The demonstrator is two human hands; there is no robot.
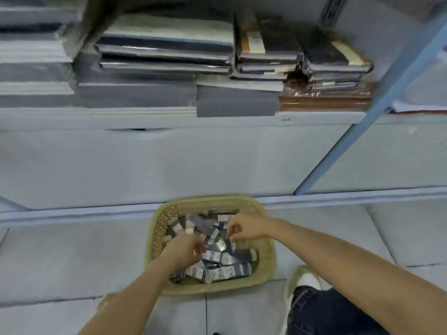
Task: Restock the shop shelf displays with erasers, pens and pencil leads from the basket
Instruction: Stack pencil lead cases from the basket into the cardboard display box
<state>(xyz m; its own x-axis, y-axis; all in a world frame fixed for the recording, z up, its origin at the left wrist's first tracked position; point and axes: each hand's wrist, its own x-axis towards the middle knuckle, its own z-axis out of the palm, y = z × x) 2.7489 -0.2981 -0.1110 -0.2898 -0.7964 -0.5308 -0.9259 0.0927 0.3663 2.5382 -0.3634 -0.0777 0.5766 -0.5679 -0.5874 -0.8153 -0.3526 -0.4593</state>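
In the basket (159, 228) of packets (225, 272), the left hand (183, 247) is gripping a small packet (194, 252) while the right hand (246, 229) is curling, on what I cannot tell.

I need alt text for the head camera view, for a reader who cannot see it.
The left hand and right hand reach into a woven basket of small packs on the floor, below a shelf stacked with notebooks.

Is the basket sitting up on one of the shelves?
No, the basket rests on the tiled floor in front of the shelving.
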